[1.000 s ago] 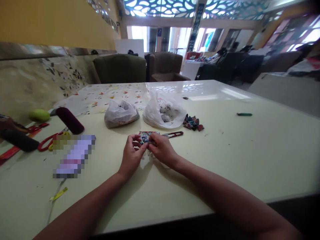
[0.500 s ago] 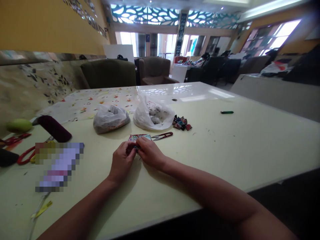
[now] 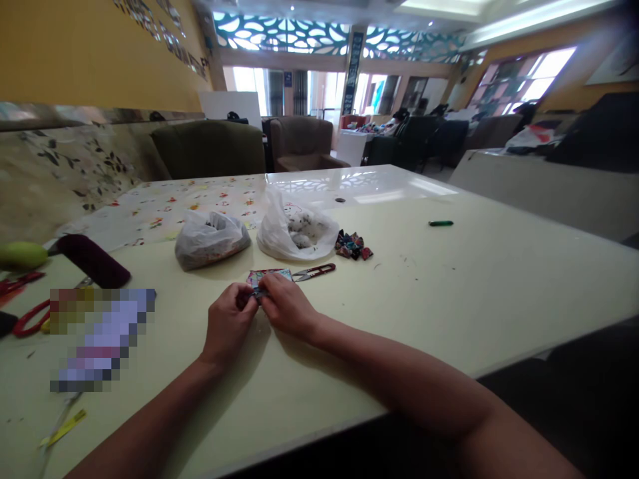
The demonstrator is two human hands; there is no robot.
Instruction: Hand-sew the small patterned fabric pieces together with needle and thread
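Observation:
My left hand [image 3: 227, 318] and my right hand [image 3: 289, 305] meet over the table, fingers pinched around a small piece of dark bluish cloth [image 3: 257, 293]. Most of that cloth is hidden by my fingers. Just beyond them lies a flat, colourful patterned piece [image 3: 272, 273], partly covered by my right hand. Thread snips [image 3: 319, 270] with dark red handles rest to its right. Farther back, a small pile of folded patterned cloth pieces [image 3: 353, 245] sits beside an open white plastic bag [image 3: 274, 241] with fluffy white stuffing [image 3: 305, 229] inside.
A second plastic bag [image 3: 212, 245] stands left of the first. At the left lie a dark purple cylinder [image 3: 94, 261], red-handled scissors [image 3: 30, 319], a pixelated flat object [image 3: 107, 339] and a green round object [image 3: 22, 255]. A green pen-like object [image 3: 440, 223] lies right. Chairs [image 3: 304, 143] stand behind the table [image 3: 424, 299].
The whole view has shifted, so things on the table appear farther left. My hands stay together on the cloth, with slightly more of it showing between the fingers.

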